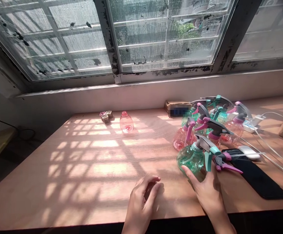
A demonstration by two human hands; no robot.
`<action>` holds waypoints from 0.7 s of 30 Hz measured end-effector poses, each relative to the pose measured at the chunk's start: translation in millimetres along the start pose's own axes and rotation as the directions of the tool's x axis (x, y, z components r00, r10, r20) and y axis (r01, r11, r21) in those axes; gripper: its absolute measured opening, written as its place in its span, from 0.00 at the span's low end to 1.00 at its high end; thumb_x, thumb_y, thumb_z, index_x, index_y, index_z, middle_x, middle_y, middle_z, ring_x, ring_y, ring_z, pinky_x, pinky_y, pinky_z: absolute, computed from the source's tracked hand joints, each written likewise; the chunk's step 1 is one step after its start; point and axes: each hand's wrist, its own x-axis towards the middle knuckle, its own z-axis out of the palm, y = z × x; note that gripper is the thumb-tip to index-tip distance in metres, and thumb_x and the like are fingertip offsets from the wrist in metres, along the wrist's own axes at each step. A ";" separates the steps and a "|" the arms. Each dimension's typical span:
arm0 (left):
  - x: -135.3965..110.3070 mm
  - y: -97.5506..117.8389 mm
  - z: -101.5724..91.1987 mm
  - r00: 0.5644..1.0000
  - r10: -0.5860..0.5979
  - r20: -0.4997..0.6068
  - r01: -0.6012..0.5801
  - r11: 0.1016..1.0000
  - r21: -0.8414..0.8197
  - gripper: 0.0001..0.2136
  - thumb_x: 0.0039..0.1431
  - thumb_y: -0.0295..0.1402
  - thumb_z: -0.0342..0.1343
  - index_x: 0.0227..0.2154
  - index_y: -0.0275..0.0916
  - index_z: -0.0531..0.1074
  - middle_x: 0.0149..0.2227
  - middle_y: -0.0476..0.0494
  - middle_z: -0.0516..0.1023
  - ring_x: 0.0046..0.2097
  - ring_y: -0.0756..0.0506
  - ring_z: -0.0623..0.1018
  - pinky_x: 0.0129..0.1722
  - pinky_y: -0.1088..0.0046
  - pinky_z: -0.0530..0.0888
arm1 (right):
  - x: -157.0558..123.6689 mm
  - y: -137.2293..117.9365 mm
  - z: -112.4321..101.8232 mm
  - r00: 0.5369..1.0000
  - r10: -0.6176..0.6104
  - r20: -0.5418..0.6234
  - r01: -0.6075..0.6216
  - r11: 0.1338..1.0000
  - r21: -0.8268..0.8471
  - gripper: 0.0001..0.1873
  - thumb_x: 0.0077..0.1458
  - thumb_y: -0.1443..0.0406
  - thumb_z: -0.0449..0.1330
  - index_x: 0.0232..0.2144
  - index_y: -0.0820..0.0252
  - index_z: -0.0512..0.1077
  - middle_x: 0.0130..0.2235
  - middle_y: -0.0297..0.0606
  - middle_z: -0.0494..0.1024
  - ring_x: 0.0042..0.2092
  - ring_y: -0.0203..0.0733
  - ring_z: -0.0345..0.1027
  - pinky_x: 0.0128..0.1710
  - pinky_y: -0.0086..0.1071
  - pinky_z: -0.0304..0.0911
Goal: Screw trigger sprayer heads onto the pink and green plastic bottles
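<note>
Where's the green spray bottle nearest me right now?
In the head view, the green spray bottle stands right of centre, beside your right hand's thumb, just left of the loose spray head with the pink trigger.

Black phone (260, 178) — brown box (178, 110) — window (141, 35) (paint flaking).

left hand (143, 200): loosely curled, thumb near index fingertip | right hand (207, 187): reaching forward, thumb spread

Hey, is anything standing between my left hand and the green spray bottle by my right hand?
No separate object shows between your left hand and the green spray bottle. Only your right hand borders that gap, its thumb at the bottle's lower near side.
</note>
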 end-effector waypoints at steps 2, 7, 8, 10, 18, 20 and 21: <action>0.1 -1.2 -0.6 1.000 0.002 0.006 -0.002 1.000 0.017 0.12 0.70 0.44 0.57 0.47 0.46 0.82 0.47 0.43 0.84 0.51 0.40 0.83 0.52 0.67 0.75 | 4.3 2.4 4.1 0.999 -0.049 -0.023 0.049 0.998 -0.029 0.52 0.59 0.33 0.58 0.70 0.63 0.59 0.61 0.65 0.75 0.59 0.73 0.74 0.59 0.62 0.68; 0.9 -1.9 -3.6 0.999 0.004 0.037 -0.005 0.999 0.047 0.14 0.71 0.45 0.56 0.48 0.44 0.81 0.48 0.41 0.84 0.51 0.39 0.83 0.52 0.66 0.76 | 14.0 8.7 10.9 0.977 -0.209 -0.037 0.204 0.973 -0.107 0.54 0.62 0.34 0.57 0.71 0.69 0.55 0.60 0.69 0.72 0.61 0.75 0.70 0.62 0.63 0.65; 0.9 -2.1 -4.0 0.999 0.006 0.040 -0.008 0.999 0.052 0.14 0.71 0.45 0.55 0.48 0.43 0.81 0.48 0.40 0.84 0.51 0.39 0.83 0.51 0.66 0.77 | 16.1 9.1 12.0 0.974 -0.225 -0.039 0.218 0.968 -0.125 0.53 0.62 0.34 0.56 0.71 0.69 0.56 0.60 0.68 0.72 0.62 0.75 0.69 0.62 0.64 0.65; 0.8 -2.9 -4.3 0.999 0.013 0.042 -0.016 0.998 0.057 0.15 0.71 0.45 0.55 0.47 0.43 0.81 0.48 0.40 0.84 0.51 0.39 0.84 0.51 0.66 0.77 | 19.9 8.7 14.1 0.971 -0.234 -0.039 0.226 0.963 -0.147 0.51 0.64 0.35 0.53 0.70 0.69 0.58 0.58 0.67 0.72 0.62 0.75 0.67 0.62 0.65 0.64; -1.1 -1.1 -2.9 1.000 0.014 0.023 -0.015 0.998 0.067 0.14 0.71 0.44 0.55 0.47 0.44 0.81 0.47 0.41 0.85 0.51 0.39 0.84 0.52 0.66 0.77 | 13.6 10.5 -2.6 0.975 -0.218 0.032 0.220 0.965 -0.143 0.56 0.62 0.32 0.51 0.74 0.68 0.53 0.64 0.70 0.66 0.65 0.80 0.64 0.60 0.69 0.65; -1.4 0.3 -2.6 1.000 0.008 0.018 -0.009 0.998 0.066 0.13 0.71 0.44 0.55 0.46 0.45 0.81 0.47 0.42 0.85 0.51 0.39 0.84 0.52 0.66 0.77 | 9.5 17.3 -16.4 0.985 -0.172 0.005 0.170 0.973 -0.155 0.52 0.63 0.33 0.51 0.71 0.68 0.60 0.62 0.67 0.69 0.61 0.79 0.69 0.58 0.68 0.68; -1.5 0.7 -2.4 1.000 0.008 0.018 -0.009 0.998 0.068 0.13 0.71 0.44 0.55 0.46 0.45 0.81 0.47 0.42 0.85 0.51 0.39 0.84 0.51 0.66 0.77 | 8.0 21.8 -23.5 0.987 -0.160 -0.030 0.153 0.976 -0.158 0.49 0.64 0.34 0.52 0.68 0.67 0.65 0.60 0.65 0.72 0.59 0.77 0.71 0.58 0.67 0.68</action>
